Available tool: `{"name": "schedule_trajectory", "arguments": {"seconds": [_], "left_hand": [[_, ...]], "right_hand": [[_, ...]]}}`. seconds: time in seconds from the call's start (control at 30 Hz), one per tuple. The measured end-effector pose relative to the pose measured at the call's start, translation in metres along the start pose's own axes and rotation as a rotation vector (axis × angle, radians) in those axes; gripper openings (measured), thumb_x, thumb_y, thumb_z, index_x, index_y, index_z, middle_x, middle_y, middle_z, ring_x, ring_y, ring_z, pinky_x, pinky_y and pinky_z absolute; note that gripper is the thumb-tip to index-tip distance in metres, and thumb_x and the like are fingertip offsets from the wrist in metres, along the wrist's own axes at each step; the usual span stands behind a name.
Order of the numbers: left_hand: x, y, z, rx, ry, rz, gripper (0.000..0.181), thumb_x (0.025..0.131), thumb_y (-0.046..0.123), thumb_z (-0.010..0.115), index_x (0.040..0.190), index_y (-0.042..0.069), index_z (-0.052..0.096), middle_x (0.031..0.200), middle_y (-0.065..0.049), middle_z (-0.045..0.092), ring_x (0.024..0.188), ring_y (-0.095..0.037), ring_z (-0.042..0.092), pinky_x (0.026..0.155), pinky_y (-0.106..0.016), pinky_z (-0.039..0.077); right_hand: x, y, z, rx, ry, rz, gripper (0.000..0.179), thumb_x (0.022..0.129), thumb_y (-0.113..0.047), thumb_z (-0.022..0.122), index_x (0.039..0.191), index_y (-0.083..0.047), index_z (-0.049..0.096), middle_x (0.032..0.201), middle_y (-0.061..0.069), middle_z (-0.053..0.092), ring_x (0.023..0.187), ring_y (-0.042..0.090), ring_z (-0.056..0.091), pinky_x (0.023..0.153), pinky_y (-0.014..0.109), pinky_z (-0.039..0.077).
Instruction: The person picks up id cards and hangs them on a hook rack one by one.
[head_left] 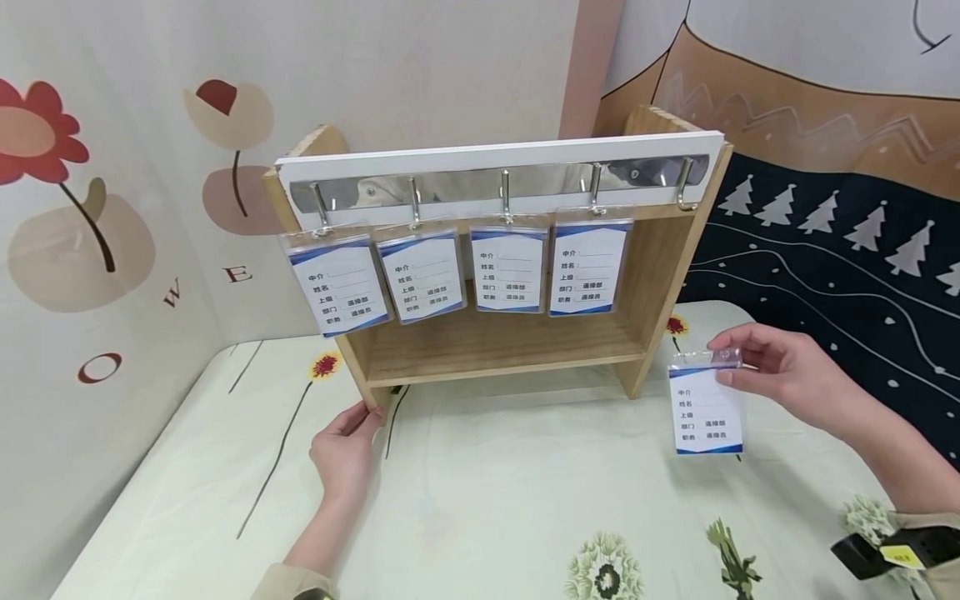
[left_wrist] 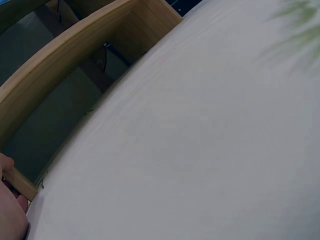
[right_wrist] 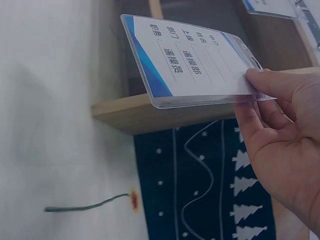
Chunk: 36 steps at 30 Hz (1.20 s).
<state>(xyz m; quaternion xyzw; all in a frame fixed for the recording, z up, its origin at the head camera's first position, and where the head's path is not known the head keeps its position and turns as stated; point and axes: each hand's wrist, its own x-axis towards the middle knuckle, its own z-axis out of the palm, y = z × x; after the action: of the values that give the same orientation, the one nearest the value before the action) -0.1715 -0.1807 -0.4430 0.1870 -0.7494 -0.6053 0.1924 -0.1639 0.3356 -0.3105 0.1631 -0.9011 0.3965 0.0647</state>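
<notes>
My right hand [head_left: 783,375] pinches a badge in a clear plastic holder [head_left: 707,412] by its top edge, to the right of the wooden rack [head_left: 502,346]. The right wrist view shows the thumb on the front of the badge [right_wrist: 185,62] and fingers behind it. My left hand [head_left: 347,446] holds the foot of the rack's left side panel; in the left wrist view only part of that hand [left_wrist: 11,210] shows, at the wooden foot [left_wrist: 21,184]. Several similar badges [head_left: 508,271] hang from hooks along the rack's front. The rightmost hook [head_left: 684,185] carries no badge.
A white board with a metal hook strip [head_left: 457,187] spans the rack's top front. The rack stands on a pale flowered cloth [head_left: 487,483]. Behind are a light patterned curtain [head_left: 450,67] and a dark cloth with white trees [head_left: 840,242].
</notes>
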Motion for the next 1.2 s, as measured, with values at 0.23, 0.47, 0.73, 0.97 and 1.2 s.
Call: {"name": "schedule_trajectory", "arguments": {"seconds": [0.23,0.47,0.73,0.97,1.2], "left_hand": [[0.001,-0.001,0.0,-0.008,0.001,-0.005,0.034,0.094,0.016,0.074,0.124,0.0,0.073,0.12,-0.02,0.071,0.082,0.013,0.063,0.073,-0.008,0.052],[0.001,-0.001,0.0,-0.004,0.003,-0.01,0.034,0.094,0.016,0.074,0.124,0.0,0.073,0.119,-0.019,0.072,0.082,0.012,0.063,0.072,-0.008,0.052],[0.0,0.001,0.0,-0.008,0.001,-0.004,0.033,0.094,0.016,0.074,0.123,0.0,0.073,0.119,-0.02,0.072,0.081,0.013,0.063,0.072,-0.008,0.052],[-0.001,0.001,0.0,0.003,0.0,-0.003,0.034,0.095,0.018,0.074,0.124,0.001,0.073,0.12,-0.02,0.071,0.081,0.013,0.063,0.073,-0.007,0.051],[0.0,0.0,0.0,0.007,0.002,0.0,0.033,0.095,0.016,0.073,0.124,0.001,0.073,0.119,-0.018,0.072,0.082,0.013,0.063,0.073,-0.008,0.052]], "right_hand": [[0.009,-0.014,-0.01,0.005,0.051,-0.017,0.032,0.092,0.006,0.072,0.121,-0.004,0.064,0.106,-0.011,0.067,0.086,0.008,0.064,0.072,0.015,0.055],[0.014,-0.022,-0.016,0.006,0.08,-0.008,0.032,0.093,0.005,0.071,0.122,-0.005,0.065,0.106,-0.011,0.068,0.086,0.009,0.065,0.073,0.015,0.055],[0.021,-0.035,-0.024,-0.028,0.134,0.054,0.031,0.098,-0.004,0.069,0.128,-0.007,0.064,0.102,-0.012,0.071,0.087,0.011,0.065,0.075,0.014,0.052],[0.027,-0.042,-0.027,0.027,0.185,0.011,0.032,0.098,-0.004,0.069,0.129,-0.008,0.065,0.1,-0.012,0.073,0.085,0.009,0.065,0.074,0.011,0.051],[0.033,-0.052,-0.028,0.073,0.224,-0.064,0.034,0.095,0.003,0.07,0.128,-0.006,0.067,0.105,-0.012,0.072,0.084,0.007,0.066,0.076,0.011,0.053]]}}
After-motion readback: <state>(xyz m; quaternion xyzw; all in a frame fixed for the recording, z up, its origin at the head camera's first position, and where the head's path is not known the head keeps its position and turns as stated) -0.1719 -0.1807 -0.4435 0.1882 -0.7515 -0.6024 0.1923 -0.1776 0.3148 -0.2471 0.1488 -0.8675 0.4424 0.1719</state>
